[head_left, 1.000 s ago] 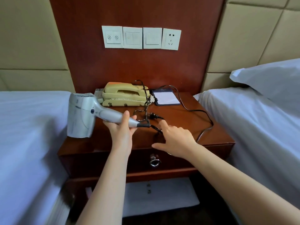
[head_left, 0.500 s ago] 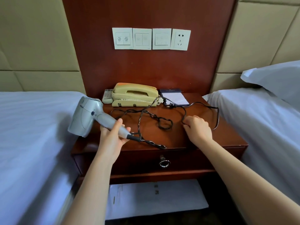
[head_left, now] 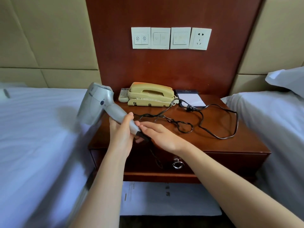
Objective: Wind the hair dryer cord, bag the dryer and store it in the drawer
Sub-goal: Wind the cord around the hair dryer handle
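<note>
A silver hair dryer is held up over the left edge of the wooden nightstand, its nozzle pointing down and left. My left hand grips its handle. My right hand is against the handle's lower end, fingers at the black cord where it leaves the dryer. The cord runs loose and tangled across the nightstand top, and a loop hangs down in front of the drawer. Its plug lies by the notepad. The drawer is shut, with a metal ring pull. No bag is in view.
A yellow telephone and a remote sit at the back of the nightstand, a notepad to their right. Switches and a socket are on the wall panel. White beds flank both sides. A white mat lies below.
My right hand has left the cord on the right of the nightstand and come back to the dryer's handle end. The dryer has tilted more upright, and a cord loop now hangs over the front.
</note>
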Available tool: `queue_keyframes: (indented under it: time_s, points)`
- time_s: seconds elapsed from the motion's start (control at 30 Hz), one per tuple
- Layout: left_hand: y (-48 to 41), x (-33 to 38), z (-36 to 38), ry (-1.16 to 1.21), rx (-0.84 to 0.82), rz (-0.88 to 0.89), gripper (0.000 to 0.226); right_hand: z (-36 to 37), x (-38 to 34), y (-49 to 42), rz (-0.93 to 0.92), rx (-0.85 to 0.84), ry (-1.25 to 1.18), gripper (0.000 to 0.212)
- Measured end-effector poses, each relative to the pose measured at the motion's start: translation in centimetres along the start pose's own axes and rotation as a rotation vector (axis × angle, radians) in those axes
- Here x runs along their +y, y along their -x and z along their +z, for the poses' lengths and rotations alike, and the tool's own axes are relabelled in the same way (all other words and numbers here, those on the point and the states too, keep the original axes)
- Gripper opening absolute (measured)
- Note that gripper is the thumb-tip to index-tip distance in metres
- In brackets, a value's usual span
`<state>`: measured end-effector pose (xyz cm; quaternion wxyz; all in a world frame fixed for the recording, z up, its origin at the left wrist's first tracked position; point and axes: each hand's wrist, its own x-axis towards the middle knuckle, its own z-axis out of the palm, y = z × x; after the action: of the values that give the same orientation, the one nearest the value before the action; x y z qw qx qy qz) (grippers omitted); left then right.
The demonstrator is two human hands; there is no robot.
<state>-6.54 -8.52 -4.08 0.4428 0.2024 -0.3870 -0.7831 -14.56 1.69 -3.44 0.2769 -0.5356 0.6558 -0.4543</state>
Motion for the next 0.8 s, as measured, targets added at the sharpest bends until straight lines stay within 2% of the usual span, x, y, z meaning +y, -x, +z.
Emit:
queue_keyframes:
  time_s: [0.07, 0.13, 0.2, 0.33, 0.43, 0.53, 0.63, 0.7, 0.8]
  points:
    - [-0.3, 0.7, -0.5, -0.003, 0.026, 0.033, 0.022, 0.5, -0.4, 0.2, 0.003, -0.082, -0.058, 0.025]
    - [-0.6, 1.5, -0.9, -0.064, 0.071, 0.064, 0.016, 0.7, -0.7, 0.2, -0.018, -0.099, -0.010, 0.034]
    - [-0.9, 2.0, -1.2, -0.098, 0.078, 0.070, 0.015, 0.6, -0.9, 0.1, -0.012, -0.104, 0.023, 0.042]
    - [-0.8, 2.5, -0.9, -0.152, 0.053, 0.049, 0.017, -0.5, -1.2, 0.6, 0.005, -0.150, 0.105, 0.034]
    - [-0.7, 3.1, -0.8, -0.158, 0.061, 0.026, 0.017, -1.6, -1.1, 1.3, 0.039, -0.181, 0.061, 0.034]
    - [-0.7, 4.0, -1.1, -0.176, 0.092, 0.012, 0.018, -2.6, -1.2, 2.3, 0.024, -0.104, 0.131, 0.033]
    - [-0.6, 4.7, -1.7, -0.234, 0.112, 0.038, 0.022, -3.1, -0.9, 3.3, -0.105, 0.006, 0.237, 0.039]
    - [-0.3, 4.9, -2.0, -0.335, 0.112, 0.056, 0.022, -3.1, -0.6, 3.8, -0.165, 0.031, 0.285, 0.044]
    - [0.4, 4.8, -2.4, -0.510, 0.041, 0.079, 0.021, -3.8, -0.3, 4.2, -0.222, 0.074, 0.508, 0.044]
